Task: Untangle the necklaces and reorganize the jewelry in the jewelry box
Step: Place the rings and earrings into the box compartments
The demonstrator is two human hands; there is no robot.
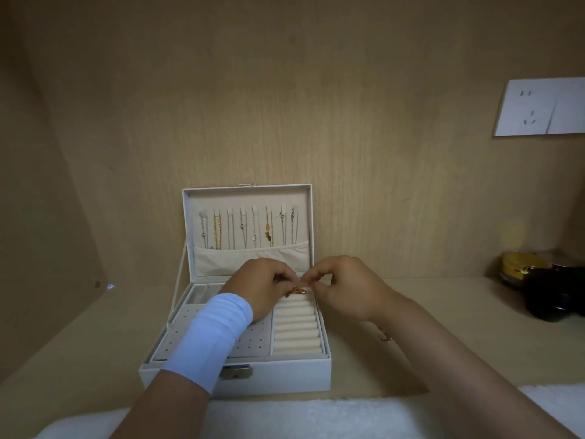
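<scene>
A white jewelry box [285,373] stands open on the desk, its lid upright against the back wall. Several silver and gold necklaces [248,228] hang from hooks inside the lid above a cream pocket. My left hand [264,285], with a white band on the wrist, and my right hand [343,285] meet over the box's back part. Both pinch a small bunched gold chain [296,291] between their fingertips, just above the cream ring rolls [296,327]. The grey earring panel [253,342] with small holes lies partly under my left forearm.
A dark jar with a yellow lid [535,277] sits at the right end of the desk. A white wall socket [541,107] is on the back panel. White fluffy cloth [316,419] runs along the near edge. Wooden walls close in behind and at the left.
</scene>
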